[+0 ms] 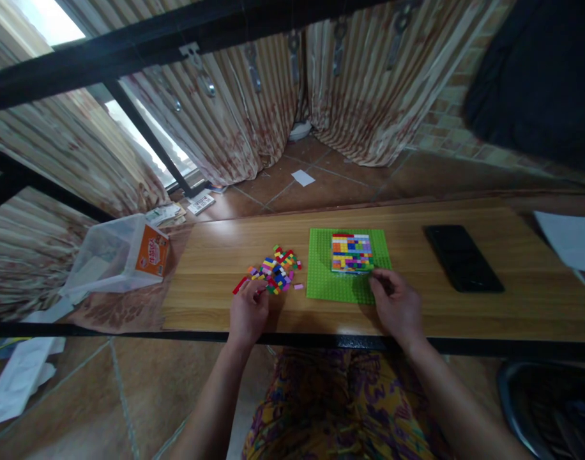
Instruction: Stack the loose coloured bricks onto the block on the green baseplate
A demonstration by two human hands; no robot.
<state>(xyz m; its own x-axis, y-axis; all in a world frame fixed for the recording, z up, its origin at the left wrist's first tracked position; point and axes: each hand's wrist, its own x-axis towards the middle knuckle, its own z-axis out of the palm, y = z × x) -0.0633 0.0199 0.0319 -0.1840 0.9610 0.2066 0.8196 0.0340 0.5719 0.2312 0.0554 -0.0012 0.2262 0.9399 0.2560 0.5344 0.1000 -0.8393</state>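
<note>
Green single baseplate (338, 286) under one block (352, 252), near one brick heap (278, 275).

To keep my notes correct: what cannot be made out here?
In the head view:
Right hand: its fingers hide whether it grips a brick.
Left hand: likewise, hidden by its own fingers.
Loose bricks: too small and overlapping to count.
Dark container: cut off by the right edge.

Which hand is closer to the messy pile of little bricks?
Left. The left hand is at the near-left edge of the brick pile; the right hand is farther off to the right, by the near-right corner of the built brick block.
</note>
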